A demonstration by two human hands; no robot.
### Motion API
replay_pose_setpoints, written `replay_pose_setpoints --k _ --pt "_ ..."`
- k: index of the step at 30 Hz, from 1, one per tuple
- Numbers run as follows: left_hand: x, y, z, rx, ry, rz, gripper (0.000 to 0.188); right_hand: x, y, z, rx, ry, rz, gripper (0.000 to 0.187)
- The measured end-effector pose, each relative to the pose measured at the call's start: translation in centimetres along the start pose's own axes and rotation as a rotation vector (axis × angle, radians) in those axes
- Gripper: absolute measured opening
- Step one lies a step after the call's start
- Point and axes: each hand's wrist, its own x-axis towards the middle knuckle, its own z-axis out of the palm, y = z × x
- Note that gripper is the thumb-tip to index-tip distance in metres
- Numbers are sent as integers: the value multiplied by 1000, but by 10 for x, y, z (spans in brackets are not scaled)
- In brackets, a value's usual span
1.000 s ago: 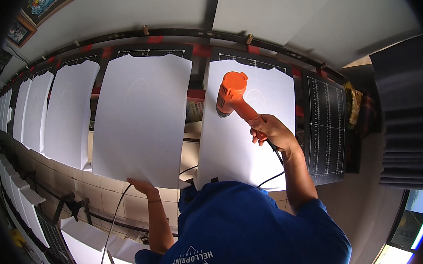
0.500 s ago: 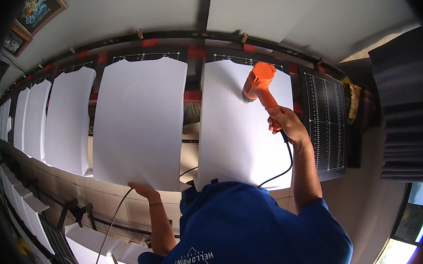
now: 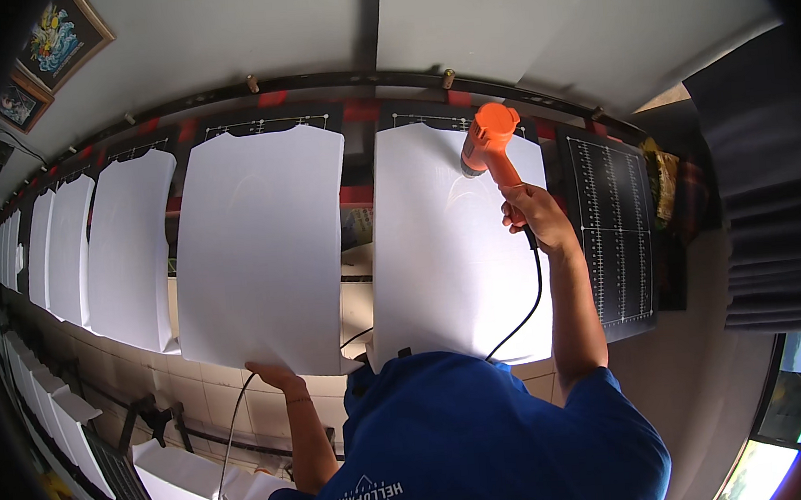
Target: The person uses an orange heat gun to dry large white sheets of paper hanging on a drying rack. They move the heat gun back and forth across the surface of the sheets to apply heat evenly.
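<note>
Our right hand [image 3: 540,217] holds an orange heat gun [image 3: 490,137] by its handle, right of centre, seemingly aiming it over the white shirt [image 3: 453,265]. Our left hand [image 3: 278,377], lower left, lies beside a grey cable [image 3: 231,427] and another shirt [image 3: 261,250]; we cannot tell its grip. Dark boards [image 3: 262,126] presumably keep both shirts flat.

Framed pictures [image 3: 57,37] hang left — dark curtain [image 3: 769,206] right.

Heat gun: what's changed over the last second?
The orange heat gun and right hand moved rightward and toward the far edge of the white garment panel. That hand's grip held; the left hand stayed near the lower edge of the neighboring panel.
</note>
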Motion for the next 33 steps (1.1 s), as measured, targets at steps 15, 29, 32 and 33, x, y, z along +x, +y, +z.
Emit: replay_pose_setpoints --k 15,29,32,33 --pt "7 -5 -7 -66 -105 38 56 -20 -1 -9 -36 59 54 33" --pt "3 -4 -4 -56 -41 -13 60 -42 13 -35 13 120 62 30" --pt "0 -2 -3 19 -29 7 72 -22 15 -33 59 129 10 31" --pt "-1 -2 -3 54 -19 18 78 -15 15 -36 95 118 -9 31"
